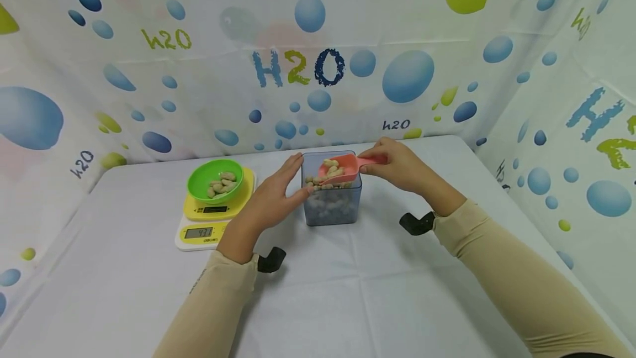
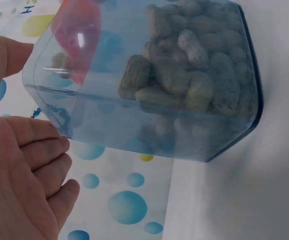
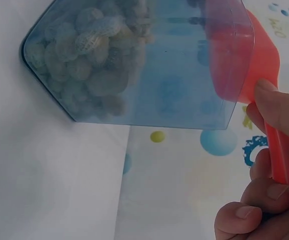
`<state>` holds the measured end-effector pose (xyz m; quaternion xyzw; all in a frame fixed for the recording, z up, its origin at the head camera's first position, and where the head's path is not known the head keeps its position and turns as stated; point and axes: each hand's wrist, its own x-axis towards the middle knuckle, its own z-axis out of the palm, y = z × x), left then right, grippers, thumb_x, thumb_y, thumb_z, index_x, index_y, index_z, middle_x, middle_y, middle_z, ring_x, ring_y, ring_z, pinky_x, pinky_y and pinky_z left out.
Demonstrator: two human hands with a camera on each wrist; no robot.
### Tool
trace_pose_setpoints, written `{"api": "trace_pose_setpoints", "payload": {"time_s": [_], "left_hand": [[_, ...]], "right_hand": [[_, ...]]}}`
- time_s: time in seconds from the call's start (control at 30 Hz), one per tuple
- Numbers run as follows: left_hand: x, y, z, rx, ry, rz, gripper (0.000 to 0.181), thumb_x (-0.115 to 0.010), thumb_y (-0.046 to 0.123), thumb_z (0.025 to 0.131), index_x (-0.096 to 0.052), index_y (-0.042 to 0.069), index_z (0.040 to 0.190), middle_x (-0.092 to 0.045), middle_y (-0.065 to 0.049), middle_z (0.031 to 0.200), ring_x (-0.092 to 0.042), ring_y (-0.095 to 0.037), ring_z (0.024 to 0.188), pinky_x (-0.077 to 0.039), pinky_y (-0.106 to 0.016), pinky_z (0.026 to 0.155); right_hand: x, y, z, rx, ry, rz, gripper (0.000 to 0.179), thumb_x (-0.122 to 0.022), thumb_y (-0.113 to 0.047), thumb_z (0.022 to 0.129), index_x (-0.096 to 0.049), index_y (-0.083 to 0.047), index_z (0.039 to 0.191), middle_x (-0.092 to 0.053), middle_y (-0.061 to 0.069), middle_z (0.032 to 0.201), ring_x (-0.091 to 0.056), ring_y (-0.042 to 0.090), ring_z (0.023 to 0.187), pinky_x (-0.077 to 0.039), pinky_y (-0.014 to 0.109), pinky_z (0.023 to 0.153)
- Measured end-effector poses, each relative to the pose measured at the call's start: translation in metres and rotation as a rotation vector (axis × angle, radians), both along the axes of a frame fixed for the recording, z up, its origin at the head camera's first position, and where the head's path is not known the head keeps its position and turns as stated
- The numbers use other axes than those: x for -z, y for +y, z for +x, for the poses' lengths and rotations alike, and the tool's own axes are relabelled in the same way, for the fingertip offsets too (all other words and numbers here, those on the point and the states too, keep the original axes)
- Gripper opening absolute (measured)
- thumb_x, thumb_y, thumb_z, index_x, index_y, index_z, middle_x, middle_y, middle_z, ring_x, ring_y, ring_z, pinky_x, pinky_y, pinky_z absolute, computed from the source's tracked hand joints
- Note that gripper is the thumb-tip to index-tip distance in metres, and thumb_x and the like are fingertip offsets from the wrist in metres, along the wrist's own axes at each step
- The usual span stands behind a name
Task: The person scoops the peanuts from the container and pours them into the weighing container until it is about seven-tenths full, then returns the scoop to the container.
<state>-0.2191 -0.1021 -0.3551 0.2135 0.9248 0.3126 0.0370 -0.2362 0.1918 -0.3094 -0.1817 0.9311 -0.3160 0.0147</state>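
Observation:
A pink-red scoop [image 1: 350, 166] with several unshelled peanuts [image 1: 334, 169] in it is held by my right hand [image 1: 395, 166], fingers and thumb gripping its handle [image 3: 283, 160]. The scoop sits in the mouth of a clear blue square container [image 1: 332, 209], tilted over its right rim. More peanuts [image 2: 194, 75] fill the lower part of the container. At the container's left side, my left hand [image 1: 270, 195] has its fingers fairly straight, the fingertips [image 2: 59, 145] right at the wall near the rim and the thumb [image 1: 300, 198] along the front rim.
Left of the container stands a yellow and white kitchen scale [image 1: 191, 243] with digits on its display. A green bowl [image 1: 201, 173] holding several peanuts rests on it. A white cloth [image 1: 318, 303] covers the table, and a printed curtain [image 1: 208, 93] hangs close behind.

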Motion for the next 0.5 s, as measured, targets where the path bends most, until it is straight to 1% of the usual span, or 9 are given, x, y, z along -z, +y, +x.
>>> {"api": "trace_pose_setpoints", "payload": {"time_s": [0.17, 0.27, 0.37, 0.5], "left_hand": [[-0.001, -0.004, 0.001, 0.003, 0.015, 0.005, 0.076, -0.049, 0.054, 0.097, -0.013, 0.029, 0.159, -0.009, 0.01, 0.166, -0.015, -0.018, 0.153, -0.025, -0.052, 0.12], [-0.004, -0.01, 0.001, -0.007, 0.031, -0.004, 0.076, -0.05, 0.053, 0.097, -0.014, 0.027, 0.159, -0.009, 0.009, 0.166, -0.014, -0.018, 0.153, -0.024, -0.051, 0.12], [-0.008, -0.021, 0.001, -0.02, 0.048, -0.007, 0.077, -0.05, 0.053, 0.098, -0.014, 0.024, 0.159, -0.009, 0.005, 0.166, -0.012, -0.02, 0.153, -0.022, -0.052, 0.121], [-0.015, -0.045, 0.004, -0.054, 0.055, -0.016, 0.078, -0.047, 0.055, 0.098, -0.012, 0.023, 0.16, -0.009, 0.001, 0.166, -0.01, -0.024, 0.153, -0.019, -0.054, 0.121]], "right_hand": [[0.0, -0.002, -0.001, 0.004, 0.007, 0.006, 0.04, -0.072, -0.033, 0.09, -0.07, -0.012, 0.125, -0.056, 0.006, 0.101, -0.051, 0.024, 0.093, -0.047, 0.036, 0.076], [0.0, -0.003, -0.002, 0.014, 0.007, 0.008, 0.041, -0.071, -0.033, 0.091, -0.069, -0.013, 0.125, -0.055, 0.007, 0.102, -0.051, 0.024, 0.094, -0.048, 0.036, 0.075], [-0.002, -0.004, -0.004, 0.026, 0.007, 0.004, 0.042, -0.071, -0.034, 0.091, -0.068, -0.013, 0.127, -0.054, 0.007, 0.102, -0.05, 0.025, 0.094, -0.047, 0.036, 0.074], [-0.007, -0.008, -0.005, 0.02, 0.027, -0.002, 0.043, -0.071, -0.035, 0.091, -0.068, -0.013, 0.128, -0.054, 0.008, 0.101, -0.049, 0.025, 0.094, -0.046, 0.035, 0.072]]}}
